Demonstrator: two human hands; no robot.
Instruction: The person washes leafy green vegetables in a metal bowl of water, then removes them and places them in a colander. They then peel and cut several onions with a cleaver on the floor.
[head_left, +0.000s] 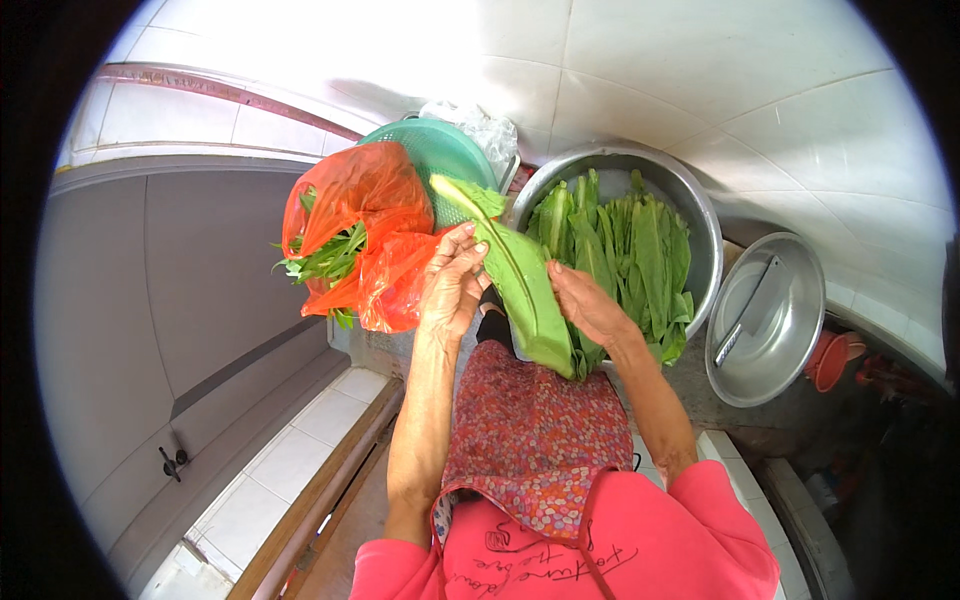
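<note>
A long green leaf (529, 292) with a pale stalk is stretched out in front of me, between both hands. My left hand (454, 281) pinches its left edge, near the stalk end, with thumb and fingers. Along the opposite edge, my right hand (589, 304) has its fingertips at the leaf; its thumb is partly hidden. Just beyond the right hand, a large metal basin (705, 217) holds many similar leafy greens (645, 255), laid with their stalks pointing away from me. Left of my left hand, an orange-red plastic bag (360, 187) has narrow-leaved greens (330, 259) poking out.
A green plastic colander (442, 146) stands behind the bag, beside a clear plastic bag (480, 131). At right, a smaller metal basin (795, 337) holds a cleaver (757, 300). Red plastic containers (829, 360) are farther right. A grey door (225, 255) flanks the left; tiled wall (637, 67) rises behind.
</note>
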